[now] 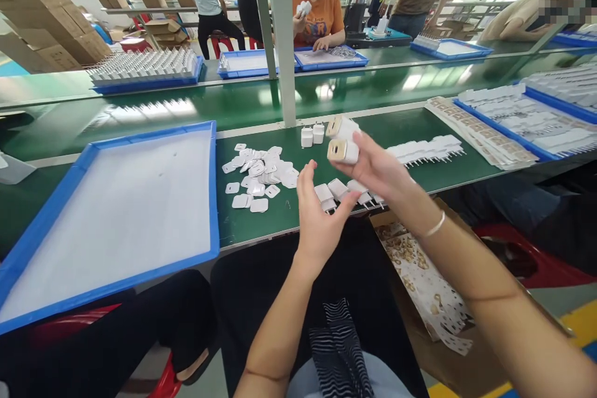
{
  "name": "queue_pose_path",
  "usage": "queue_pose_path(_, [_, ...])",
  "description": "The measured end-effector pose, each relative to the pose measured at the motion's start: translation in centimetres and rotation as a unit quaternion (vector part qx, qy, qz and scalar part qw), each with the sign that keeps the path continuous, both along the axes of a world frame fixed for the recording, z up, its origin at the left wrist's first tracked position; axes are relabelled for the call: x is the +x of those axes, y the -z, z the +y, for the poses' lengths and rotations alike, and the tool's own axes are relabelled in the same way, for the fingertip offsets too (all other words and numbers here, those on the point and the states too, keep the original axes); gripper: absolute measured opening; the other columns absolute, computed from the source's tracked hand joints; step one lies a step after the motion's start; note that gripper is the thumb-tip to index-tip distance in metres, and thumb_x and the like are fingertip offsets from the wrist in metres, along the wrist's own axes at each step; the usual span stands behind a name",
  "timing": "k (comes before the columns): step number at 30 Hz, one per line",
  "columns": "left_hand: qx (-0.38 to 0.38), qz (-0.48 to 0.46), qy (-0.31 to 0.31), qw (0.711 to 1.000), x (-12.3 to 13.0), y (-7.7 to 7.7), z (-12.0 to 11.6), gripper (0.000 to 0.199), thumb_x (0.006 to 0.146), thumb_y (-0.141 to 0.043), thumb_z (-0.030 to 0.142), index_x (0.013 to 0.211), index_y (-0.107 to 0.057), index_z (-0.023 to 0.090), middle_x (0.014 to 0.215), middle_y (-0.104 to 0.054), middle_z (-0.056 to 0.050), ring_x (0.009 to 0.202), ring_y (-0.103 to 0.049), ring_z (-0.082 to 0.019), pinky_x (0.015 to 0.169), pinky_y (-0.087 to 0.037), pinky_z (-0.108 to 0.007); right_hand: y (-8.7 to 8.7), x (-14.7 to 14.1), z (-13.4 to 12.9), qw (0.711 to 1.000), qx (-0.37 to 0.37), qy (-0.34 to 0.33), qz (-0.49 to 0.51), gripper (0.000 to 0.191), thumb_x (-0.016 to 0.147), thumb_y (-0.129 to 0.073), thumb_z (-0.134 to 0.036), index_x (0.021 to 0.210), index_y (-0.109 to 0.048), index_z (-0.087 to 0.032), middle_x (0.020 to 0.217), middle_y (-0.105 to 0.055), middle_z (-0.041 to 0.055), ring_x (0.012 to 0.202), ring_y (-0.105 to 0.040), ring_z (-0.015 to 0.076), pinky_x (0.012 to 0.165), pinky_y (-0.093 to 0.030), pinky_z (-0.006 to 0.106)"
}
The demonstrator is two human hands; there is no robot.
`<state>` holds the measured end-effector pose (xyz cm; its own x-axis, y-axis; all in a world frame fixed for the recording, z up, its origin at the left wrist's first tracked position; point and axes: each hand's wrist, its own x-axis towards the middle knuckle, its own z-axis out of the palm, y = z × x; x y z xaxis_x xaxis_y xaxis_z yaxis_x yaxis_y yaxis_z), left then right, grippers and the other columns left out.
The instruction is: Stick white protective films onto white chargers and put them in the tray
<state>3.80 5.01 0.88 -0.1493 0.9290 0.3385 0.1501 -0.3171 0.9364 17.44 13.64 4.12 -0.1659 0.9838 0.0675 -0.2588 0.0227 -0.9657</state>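
My right hand (380, 168) is closed round two white plug chargers (344, 151), one above the other, their tan port ends facing left. Just left of it, my left hand (319, 217) is held with thumb and fingers apart and nothing between them. Under and behind my hands, several white chargers (325, 194) lie along the bench edge with their pins toward me. Two more chargers (312, 135) stand at the foot of the post. A loose heap of small white square plastic covers (263, 171) lies left of my left hand.
A blue-rimmed tray (215, 186) lies at the left. Charger rows (426, 150), printed sheets (482, 132) and a filled tray (517, 118) are at the right. A white post (286, 43) rises ahead. Below the bench sits a carton (420, 273) of scraps. A person (319, 12) works opposite.
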Motion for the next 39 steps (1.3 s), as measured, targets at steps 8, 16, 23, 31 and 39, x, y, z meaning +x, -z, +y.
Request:
queue_pose_path(8, [-0.045,-0.21,0.06,0.975,1.7,-0.8,-1.7,0.047,0.081,-0.08,0.031,0.126,-0.068,0.025,0.136,-0.069,-0.007,0.131,-0.063,-0.028,0.112,-0.052,-0.041,4.4,-4.4,-11.8,0.986,-0.072,0.083,0.129,0.039,0.096,-0.056,-0.052,0.13,-0.056,-0.032,0.135,-0.067,0.0068,0.127,-0.063,0.0284,0.09,-0.063,0.046])
queue_pose_path(16, [-0.083,-0.232,0.138,0.959,-0.6,-0.2,-2.5,0.043,0.076,-0.084,0.027,0.118,-0.074,0.021,0.119,-0.077,-0.009,0.114,-0.072,-0.025,0.098,-0.058,-0.032,4.9,-0.1,-12.3,0.963,0.156,0.18,-0.127,0.028,0.09,-0.073,-0.028,0.117,-0.065,-0.033,0.114,-0.068,0.0045,0.104,-0.068,0.0228,0.091,-0.06,0.041])
queue_pose_path(23, [-0.139,-0.167,0.192,0.957,-2.2,-0.5,-3.8,0.035,0.076,-0.085,0.025,0.11,-0.078,0.022,0.113,-0.079,-0.007,0.105,-0.074,-0.023,0.093,-0.059,-0.029,1.5,3.2,-11.9,0.849,0.429,0.089,-0.296,0.035,0.09,-0.065,-0.001,0.114,-0.069,-0.028,0.097,-0.073,0.0041,0.085,-0.071,0.0169,0.074,-0.061,0.029])
queue_pose_path(31, [-0.125,-0.085,0.206,0.967,-2.8,-0.6,-3.8,0.036,0.075,-0.085,0.022,0.111,-0.077,0.022,0.113,-0.079,-0.006,0.1,-0.074,-0.02,0.088,-0.057,-0.025,0.1,4.4,-11.7,0.817,0.421,0.007,-0.395,0.012,0.099,-0.054,-0.008,0.099,-0.062,-0.018,0.086,-0.07,0.0044,0.076,-0.065,0.0144,0.068,-0.053,0.025])
queue_pose_path(39, [-0.161,-0.118,0.212,0.957,-2.3,0.2,-3.8,0.034,0.074,-0.086,0.023,0.106,-0.078,0.024,0.104,-0.08,-0.003,0.091,-0.072,-0.015,0.081,-0.056,-0.019,-0.4,5.0,-11.5,0.774,0.412,-0.053,-0.478,0.014,0.1,-0.046,-0.009,0.094,-0.058,-0.015,0.08,-0.065,0.0047,0.067,-0.059,0.0144,0.06,-0.044,0.025])
